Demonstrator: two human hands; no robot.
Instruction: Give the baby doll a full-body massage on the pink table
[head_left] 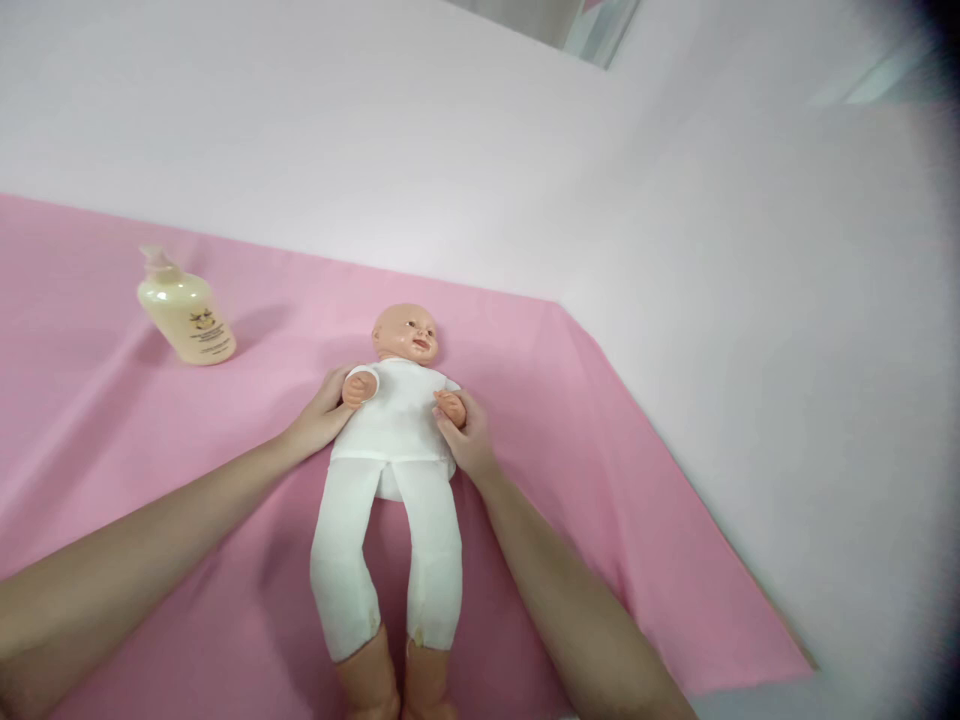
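Note:
A baby doll [390, 410] with a bald head and a white cloth body lies face up on a pink cloth [555, 480]. Its head is turned toward the right, and its feet point at me. My left hand [324, 412] is closed around the doll's arm and side at the left, with most of its fingers hidden behind. At the other side, my right hand [471, 436] grips the doll's other arm by its small hand, thumb in front. Both of the doll's hands show at chest height.
A pale yellow pump bottle [187, 312] stands on the cloth to the left of the doll's head. White walls [337, 150] rise behind the cloth and along its right side. A glass pane or opening [555, 25] shows at the top.

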